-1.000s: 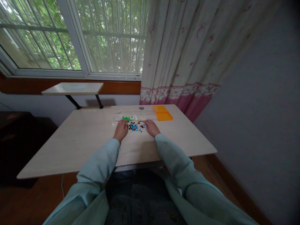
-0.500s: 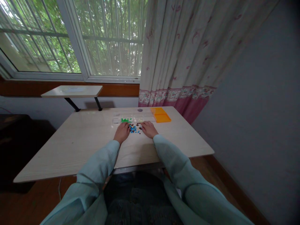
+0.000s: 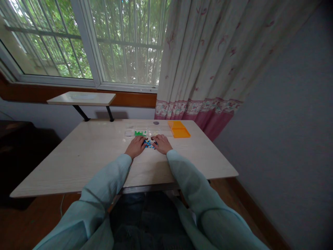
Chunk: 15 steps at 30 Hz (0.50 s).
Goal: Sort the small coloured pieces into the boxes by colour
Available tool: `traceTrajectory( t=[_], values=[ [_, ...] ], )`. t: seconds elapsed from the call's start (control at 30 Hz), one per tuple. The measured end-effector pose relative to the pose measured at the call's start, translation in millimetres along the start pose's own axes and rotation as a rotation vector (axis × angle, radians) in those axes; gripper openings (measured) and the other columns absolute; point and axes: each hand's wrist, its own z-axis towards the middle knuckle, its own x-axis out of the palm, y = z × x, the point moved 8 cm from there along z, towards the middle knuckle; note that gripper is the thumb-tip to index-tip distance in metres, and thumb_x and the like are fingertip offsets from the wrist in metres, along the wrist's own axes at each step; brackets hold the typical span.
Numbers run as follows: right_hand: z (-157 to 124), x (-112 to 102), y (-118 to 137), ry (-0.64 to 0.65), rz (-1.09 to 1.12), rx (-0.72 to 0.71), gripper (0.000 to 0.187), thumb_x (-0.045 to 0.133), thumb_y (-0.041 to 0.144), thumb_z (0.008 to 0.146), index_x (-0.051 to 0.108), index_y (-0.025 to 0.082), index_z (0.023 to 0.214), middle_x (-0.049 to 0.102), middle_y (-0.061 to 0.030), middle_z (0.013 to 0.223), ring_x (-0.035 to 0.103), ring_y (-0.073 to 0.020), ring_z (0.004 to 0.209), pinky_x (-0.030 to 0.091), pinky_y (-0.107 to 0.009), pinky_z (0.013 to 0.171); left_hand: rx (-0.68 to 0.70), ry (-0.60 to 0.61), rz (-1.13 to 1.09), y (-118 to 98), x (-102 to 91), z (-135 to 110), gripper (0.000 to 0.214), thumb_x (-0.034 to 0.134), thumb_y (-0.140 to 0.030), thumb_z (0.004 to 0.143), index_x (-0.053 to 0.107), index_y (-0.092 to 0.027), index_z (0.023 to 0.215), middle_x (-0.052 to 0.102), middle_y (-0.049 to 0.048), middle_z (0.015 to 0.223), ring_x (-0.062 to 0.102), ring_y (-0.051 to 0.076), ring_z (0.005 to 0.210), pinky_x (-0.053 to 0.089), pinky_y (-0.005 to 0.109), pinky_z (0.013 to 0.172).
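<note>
At the middle of the surface (image 3: 91, 156), the left hand (image 3: 135, 147) and right hand (image 3: 161, 144) lie palm down with fingers loosely extended. They flank and touch a small heap of coloured beads (image 3: 149, 142), and I can make out nothing gripped in either. The heap sits between the fingertips, just in front of a clear compartment box (image 3: 130, 133) with green pieces (image 3: 140, 132) in one cell. An orange tray (image 3: 178, 129) lies to its right. I judge scatter the main risk: too much pressure could squirt beads out under the palms, or a sleeve could drag strays off.
</note>
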Motion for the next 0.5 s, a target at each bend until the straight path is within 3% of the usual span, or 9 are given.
traceTrajectory(
  t=[0.3,0.5],
  values=[
    [2.9,-1.7,1.2,-0.023,0.012,0.017,0.041,0.044,0.049,0.097,0.063,0.023,0.123,0.058,-0.0093,0.118,0.046,-0.025,0.112,0.035,-0.038,0.097,0.041,0.071,-0.026,4.1,12.6,2.2,0.049,0.047,-0.044,0.097,0.056,-0.012,0.134,0.056,0.0171,0.137,0.049,0.028,0.131,0.033,0.045,0.116],
    [3.2,-0.8,-3.2,-0.037,0.07,0.036,0.037,0.048,0.03,0.094,0.06,0.021,0.127,0.058,-0.0107,0.121,0.045,-0.026,0.115,0.035,-0.039,0.1,0.045,0.08,-0.122,4.6,11.2,2.8,0.048,0.047,-0.047,0.096,0.061,-0.015,0.129,0.06,0.0162,0.133,0.052,0.027,0.127,0.036,0.043,0.114]
  ],
)
